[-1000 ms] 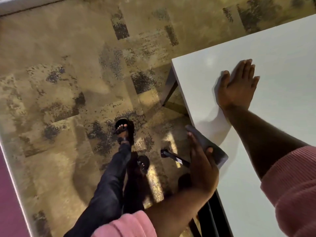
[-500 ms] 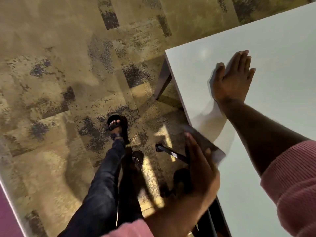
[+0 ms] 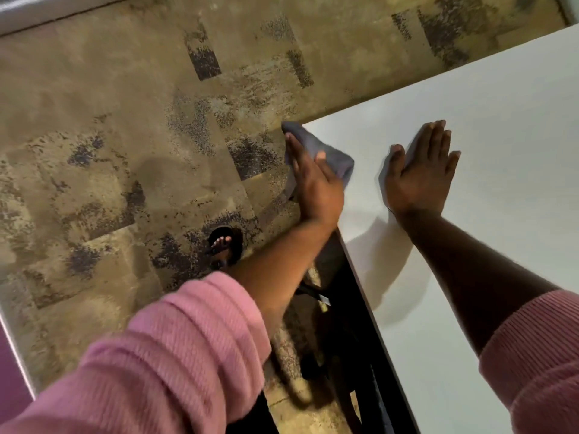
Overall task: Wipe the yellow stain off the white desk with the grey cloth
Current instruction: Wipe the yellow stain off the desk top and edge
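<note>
The white desk (image 3: 488, 126) fills the right side of the head view, its left edge running down the middle. My left hand (image 3: 316, 180) presses the grey cloth (image 3: 322, 151) flat against the desk's left edge, close to the far left corner; part of the cloth hangs past the edge. My right hand (image 3: 421, 172) lies flat on the desk top, palm down and fingers together, just right of the cloth. No yellow stain shows anywhere on the desk surface.
Mottled brown and dark carpet (image 3: 125, 151) covers the floor left of the desk. My sandalled foot (image 3: 224, 245) stands near the desk edge. Black desk framing (image 3: 354, 296) runs beneath the edge. A purple strip (image 3: 9, 371) lines the lower left.
My left hand has slid the cloth along the desk's left edge, from nearer me up to the far corner. My right hand has stayed flat in the same spot.
</note>
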Action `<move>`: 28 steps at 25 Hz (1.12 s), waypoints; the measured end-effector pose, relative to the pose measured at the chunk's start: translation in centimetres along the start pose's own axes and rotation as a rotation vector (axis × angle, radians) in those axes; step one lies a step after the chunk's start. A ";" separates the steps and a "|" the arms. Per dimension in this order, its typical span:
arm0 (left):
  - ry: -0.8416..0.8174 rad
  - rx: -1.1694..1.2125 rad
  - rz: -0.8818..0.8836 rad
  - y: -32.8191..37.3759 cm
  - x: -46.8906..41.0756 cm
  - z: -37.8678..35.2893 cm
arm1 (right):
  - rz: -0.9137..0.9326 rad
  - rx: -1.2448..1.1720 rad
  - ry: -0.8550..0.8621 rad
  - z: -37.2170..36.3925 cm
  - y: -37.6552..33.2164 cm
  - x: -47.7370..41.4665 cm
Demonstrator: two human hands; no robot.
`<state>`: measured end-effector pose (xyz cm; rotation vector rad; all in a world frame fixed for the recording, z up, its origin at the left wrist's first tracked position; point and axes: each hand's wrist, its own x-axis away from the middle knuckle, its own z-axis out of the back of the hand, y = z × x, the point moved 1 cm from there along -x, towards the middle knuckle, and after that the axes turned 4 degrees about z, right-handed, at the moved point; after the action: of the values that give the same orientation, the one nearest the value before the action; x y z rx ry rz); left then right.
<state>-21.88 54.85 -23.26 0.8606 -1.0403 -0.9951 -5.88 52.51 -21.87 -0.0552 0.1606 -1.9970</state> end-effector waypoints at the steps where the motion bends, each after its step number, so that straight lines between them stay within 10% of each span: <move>1: 0.004 0.003 -0.009 0.6 -2.3 0.0 | -0.001 -0.002 -0.002 0.0 0.1 0.0; 13: -0.120 -0.077 -0.004 -0.1 1.2 1.6 | -0.032 -0.028 -0.094 0.7 0.0 -0.1; 18: -0.326 -0.546 -0.472 4.7 -10.7 1.6 | -0.054 -0.068 -0.115 1.6 -0.4 -0.3; 28: -0.743 -0.914 -0.841 9.4 -11.3 -9.2 | -0.144 -0.246 -0.097 2.1 -0.4 -0.4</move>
<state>-12.97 69.40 -20.41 0.0882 -0.6310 -2.3765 -5.84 52.90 -19.73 -0.3288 0.3476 -2.1030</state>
